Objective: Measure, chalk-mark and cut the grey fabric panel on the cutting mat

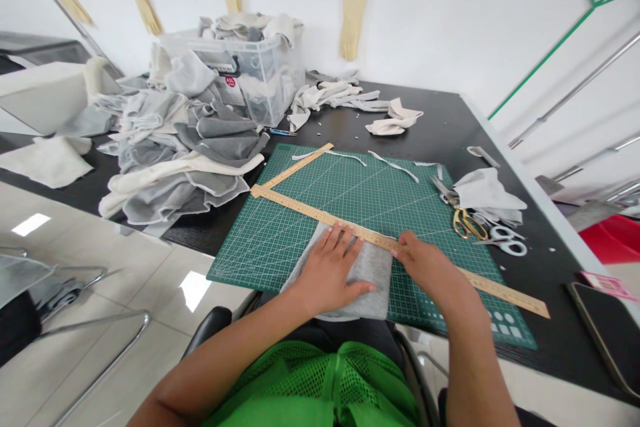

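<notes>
At far left, a cream cloth (pixel 47 160) flat by the edge of the black table (pixel 440 140), near a loose heap of grey and off-white cloths (pixel 225 140). Just behind the heap, a clear plastic box (pixel 265 80) with more fabric piled above its rim. Right of the heap, near the far edge of a green cutting mat (pixel 250 247), a small blue tool (pixel 281 131). On the mat, an L-shaped wooden ruler (pixel 300 207), corner at the mat's left side, short arm angled away, long arm slanting across to the near right. Beyond the long arm, thin pale strips (pixel 395 167); farther back on the table, pale scraps (pixel 325 97).

At the near edge of the mat, a grey cloth (pixel 377 267), lying along the near side of the long arm. Left hand (pixel 333 267) flat on the cloth, wide, fingers spread, thumb out to the side, fingertips up at the ruler. Right hand (pixel 425 263) curled, fingertips at the ruler by the cloth's upper right corner; impossible to tell whether pinching or only pressing.

Farther right, gold-handled scissors (pixel 456 217) on the mat beside an off-white cloth (pixel 487 190), then white-handled scissors (pixel 505 241) over the mat's edge. At far right, a dark-screened phone (pixel 610 333) on the table.
</notes>
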Tool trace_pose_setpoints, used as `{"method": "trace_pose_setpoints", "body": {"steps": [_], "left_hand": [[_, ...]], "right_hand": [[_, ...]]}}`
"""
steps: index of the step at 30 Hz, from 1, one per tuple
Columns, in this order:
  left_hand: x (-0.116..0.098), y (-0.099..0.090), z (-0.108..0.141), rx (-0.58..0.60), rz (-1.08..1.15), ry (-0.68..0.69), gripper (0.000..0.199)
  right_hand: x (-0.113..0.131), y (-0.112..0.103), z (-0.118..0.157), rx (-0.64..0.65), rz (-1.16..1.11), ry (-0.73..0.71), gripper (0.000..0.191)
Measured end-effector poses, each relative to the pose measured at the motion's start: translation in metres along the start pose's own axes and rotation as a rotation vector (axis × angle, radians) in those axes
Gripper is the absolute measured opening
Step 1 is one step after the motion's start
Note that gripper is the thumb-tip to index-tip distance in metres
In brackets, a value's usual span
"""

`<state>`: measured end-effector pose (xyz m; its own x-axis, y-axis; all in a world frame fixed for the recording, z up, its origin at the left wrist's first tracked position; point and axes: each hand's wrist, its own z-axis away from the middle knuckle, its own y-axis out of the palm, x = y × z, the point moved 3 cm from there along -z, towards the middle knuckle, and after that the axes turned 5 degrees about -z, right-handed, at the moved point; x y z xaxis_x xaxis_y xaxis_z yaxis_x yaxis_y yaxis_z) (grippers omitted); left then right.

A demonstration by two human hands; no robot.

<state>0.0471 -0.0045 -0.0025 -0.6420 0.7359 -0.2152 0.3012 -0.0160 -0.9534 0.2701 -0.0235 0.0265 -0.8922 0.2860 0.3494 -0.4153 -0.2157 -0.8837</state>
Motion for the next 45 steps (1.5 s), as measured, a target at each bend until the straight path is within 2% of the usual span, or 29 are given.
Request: {"method": "trace_pose_setpoints", "body": {"steps": [10,25,29,33,39,42,45], "left_hand": [[0.000,0.001,0.000,0.007,0.005,0.004,0.091],[0.000,0.000,0.000,0.002,0.002,0.003,0.091],[0.000,0.000,0.000,0.004,0.012,0.000,0.090],[0.000,-0.001,0.000,-0.001,0.018,0.000,0.090],[0.002,0.000,-0.001,0.013,0.025,0.005,0.091],[0.003,0.001,-0.001,0.027,0.032,0.007,0.093],[0.004,0.001,-0.002,0.041,0.039,0.005,0.095]], "right_hand": [[0.002,0.003,-0.001,-0.009,0.075,-0.016,0.013],[0.002,-0.003,0.001,0.006,-0.020,-0.006,0.014],[0.001,-0.004,0.005,0.030,-0.082,-0.047,0.028],[-0.006,-0.005,0.007,-0.003,-0.143,-0.087,0.036],[-0.005,-0.001,0.003,-0.073,-0.268,-0.289,0.030],[0.008,-0.002,0.000,-0.155,-0.311,-0.343,0.023],[0.026,0.002,-0.004,-0.162,-0.339,-0.380,0.016]]}}
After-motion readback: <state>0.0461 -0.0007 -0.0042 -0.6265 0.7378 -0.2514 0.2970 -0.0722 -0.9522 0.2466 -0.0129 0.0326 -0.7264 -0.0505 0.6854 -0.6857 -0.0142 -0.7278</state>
